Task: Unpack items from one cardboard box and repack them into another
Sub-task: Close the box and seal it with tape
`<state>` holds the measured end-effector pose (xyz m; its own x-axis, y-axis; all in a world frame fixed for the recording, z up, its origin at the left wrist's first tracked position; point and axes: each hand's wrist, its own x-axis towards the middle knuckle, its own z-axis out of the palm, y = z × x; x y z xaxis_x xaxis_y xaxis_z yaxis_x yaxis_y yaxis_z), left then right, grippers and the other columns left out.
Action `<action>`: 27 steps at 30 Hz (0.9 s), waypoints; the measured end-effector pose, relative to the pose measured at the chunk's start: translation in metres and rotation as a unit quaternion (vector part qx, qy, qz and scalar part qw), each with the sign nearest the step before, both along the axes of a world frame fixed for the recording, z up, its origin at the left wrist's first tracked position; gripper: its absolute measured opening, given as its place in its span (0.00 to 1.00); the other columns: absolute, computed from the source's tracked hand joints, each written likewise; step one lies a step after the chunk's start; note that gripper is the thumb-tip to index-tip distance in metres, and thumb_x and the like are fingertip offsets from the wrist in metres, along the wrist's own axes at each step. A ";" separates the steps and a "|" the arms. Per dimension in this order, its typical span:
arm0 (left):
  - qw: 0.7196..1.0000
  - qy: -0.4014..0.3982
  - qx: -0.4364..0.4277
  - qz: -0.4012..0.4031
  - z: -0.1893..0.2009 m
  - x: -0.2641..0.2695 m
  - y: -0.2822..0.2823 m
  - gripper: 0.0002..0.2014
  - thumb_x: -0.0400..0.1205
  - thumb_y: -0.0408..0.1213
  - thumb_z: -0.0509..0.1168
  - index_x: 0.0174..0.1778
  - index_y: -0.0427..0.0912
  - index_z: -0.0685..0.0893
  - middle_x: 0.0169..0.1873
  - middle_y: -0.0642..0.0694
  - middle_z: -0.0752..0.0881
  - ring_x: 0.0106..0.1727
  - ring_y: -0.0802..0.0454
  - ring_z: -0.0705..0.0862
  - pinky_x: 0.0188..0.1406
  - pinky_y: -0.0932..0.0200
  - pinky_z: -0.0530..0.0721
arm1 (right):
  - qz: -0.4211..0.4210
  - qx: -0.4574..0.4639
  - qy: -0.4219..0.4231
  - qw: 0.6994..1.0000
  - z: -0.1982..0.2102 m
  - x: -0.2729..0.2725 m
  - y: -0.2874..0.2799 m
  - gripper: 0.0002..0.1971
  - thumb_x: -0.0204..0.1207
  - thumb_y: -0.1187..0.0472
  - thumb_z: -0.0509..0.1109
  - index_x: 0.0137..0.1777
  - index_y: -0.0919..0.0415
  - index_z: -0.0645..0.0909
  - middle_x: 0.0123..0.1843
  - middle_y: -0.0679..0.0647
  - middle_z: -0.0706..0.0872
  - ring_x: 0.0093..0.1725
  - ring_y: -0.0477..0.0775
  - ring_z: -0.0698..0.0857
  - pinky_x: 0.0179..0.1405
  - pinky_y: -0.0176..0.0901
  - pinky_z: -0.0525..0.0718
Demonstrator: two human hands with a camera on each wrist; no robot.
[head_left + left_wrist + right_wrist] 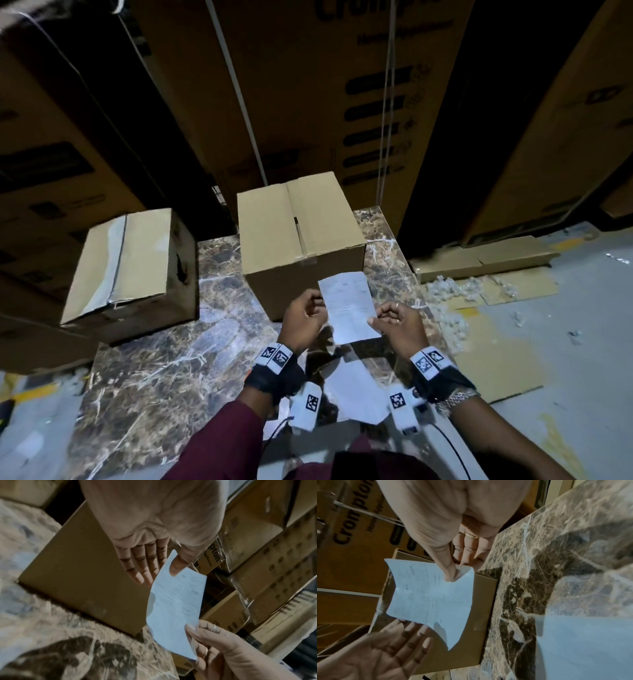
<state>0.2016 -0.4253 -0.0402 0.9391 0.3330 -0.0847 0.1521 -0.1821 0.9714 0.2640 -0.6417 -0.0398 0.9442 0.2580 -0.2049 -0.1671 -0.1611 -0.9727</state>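
I am holding a printed slip [349, 305] in both grips, my left hand [303, 323] and right hand [399, 325] each pinching a side edge, just above the desk [154, 370] in front of the closed box [301, 236]. Judging by its shut flaps, unpacking is barely starting, so next I am needing to set the slip down on the bare desk nearer me, beside a second box [130, 263] sitting at the desk's left edge.

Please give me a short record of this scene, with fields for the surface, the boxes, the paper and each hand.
surface: marble-pattern table
centre box: on table, flaps closed
left box: closed, beside the table
printed paper: held up in front of centre box
left hand: thumb pinches paper's edge
right hand: pinches paper's opposite edge
second paper: flat on table, below the hands
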 end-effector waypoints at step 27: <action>0.850 -0.086 0.485 0.187 0.045 0.046 -0.003 0.37 0.67 0.43 0.82 0.70 0.39 0.78 0.68 0.40 0.79 0.71 0.41 0.77 0.74 0.46 0.71 | 0.022 -0.006 0.034 0.999 -0.042 0.085 0.046 0.09 0.68 0.68 0.83 0.41 0.65 0.85 0.39 0.61 0.90 0.36 0.51 0.86 0.39 0.39 0.86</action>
